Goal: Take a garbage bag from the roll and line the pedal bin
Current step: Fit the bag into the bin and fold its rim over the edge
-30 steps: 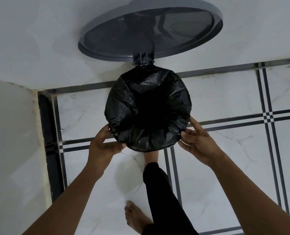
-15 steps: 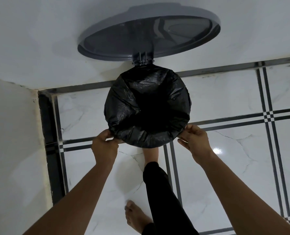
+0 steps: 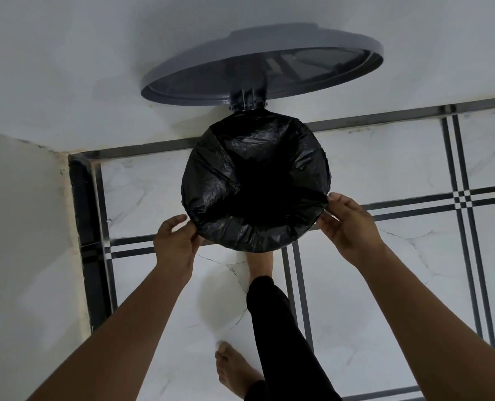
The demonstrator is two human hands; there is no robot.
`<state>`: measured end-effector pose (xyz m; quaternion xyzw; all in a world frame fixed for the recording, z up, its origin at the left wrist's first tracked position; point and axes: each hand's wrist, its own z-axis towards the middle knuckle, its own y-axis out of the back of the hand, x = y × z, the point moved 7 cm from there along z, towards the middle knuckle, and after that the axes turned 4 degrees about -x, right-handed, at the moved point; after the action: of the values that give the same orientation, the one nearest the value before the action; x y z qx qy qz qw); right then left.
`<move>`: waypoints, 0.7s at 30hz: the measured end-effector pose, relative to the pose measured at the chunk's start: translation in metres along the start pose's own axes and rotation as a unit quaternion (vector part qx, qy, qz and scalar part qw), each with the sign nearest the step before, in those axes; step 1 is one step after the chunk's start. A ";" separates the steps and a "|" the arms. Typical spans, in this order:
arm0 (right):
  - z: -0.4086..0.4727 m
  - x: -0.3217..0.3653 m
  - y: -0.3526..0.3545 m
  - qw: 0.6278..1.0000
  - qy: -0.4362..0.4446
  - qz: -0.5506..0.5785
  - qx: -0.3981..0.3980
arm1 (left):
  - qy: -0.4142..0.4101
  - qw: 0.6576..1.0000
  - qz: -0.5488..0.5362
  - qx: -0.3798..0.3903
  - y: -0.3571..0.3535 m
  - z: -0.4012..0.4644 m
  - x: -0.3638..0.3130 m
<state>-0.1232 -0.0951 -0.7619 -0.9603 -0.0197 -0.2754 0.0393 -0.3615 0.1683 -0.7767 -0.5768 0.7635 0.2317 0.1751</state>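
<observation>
Seen from above, the pedal bin's mouth is covered by a black garbage bag [image 3: 255,180], stretched over the round rim and sagging dark into the middle. The grey lid [image 3: 260,65] stands open behind it, on its hinge against the wall. My left hand [image 3: 175,244] pinches the bag's edge at the lower left of the rim. At the right side of the rim, my right hand [image 3: 351,227] grips the bag's edge, its fingers partly spread. The bag hides the bin's body.
A bare foot [image 3: 259,263] reaches under the bin's front edge, where the pedal is hidden. The other foot [image 3: 234,369] stands on the white marble floor with dark stripes. A wall [image 3: 23,256] closes the left side and another runs behind the bin.
My right hand has slid up along the rim to the right side and opened its fingers somewhat. The left hand stays at the lower left edge. The bag lies tighter over the rim.
</observation>
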 end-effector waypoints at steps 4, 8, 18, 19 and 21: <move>-0.002 0.005 -0.004 1.000 0.001 -0.013 0.010 | -0.041 0.999 0.003 0.024 -0.004 -0.001 -0.007; -0.001 0.007 -0.010 0.999 -0.042 -0.001 0.007 | -0.034 0.998 0.013 0.042 -0.009 -0.004 -0.012; 0.005 0.006 -0.019 0.998 -0.065 0.025 0.012 | 0.067 0.982 -0.083 0.158 -0.010 0.003 0.004; 0.006 0.006 -0.019 0.998 -0.059 0.022 0.015 | 0.068 0.983 -0.084 0.151 -0.009 0.006 0.006; 0.009 0.006 -0.017 0.999 -0.047 0.008 0.026 | 0.070 0.987 -0.067 0.129 -0.006 0.013 0.008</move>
<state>-0.1147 -0.0770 -0.7657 -0.9709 -0.0214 -0.2295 0.0652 -0.3577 0.1675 -0.7926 -0.6145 0.7567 0.0781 0.2092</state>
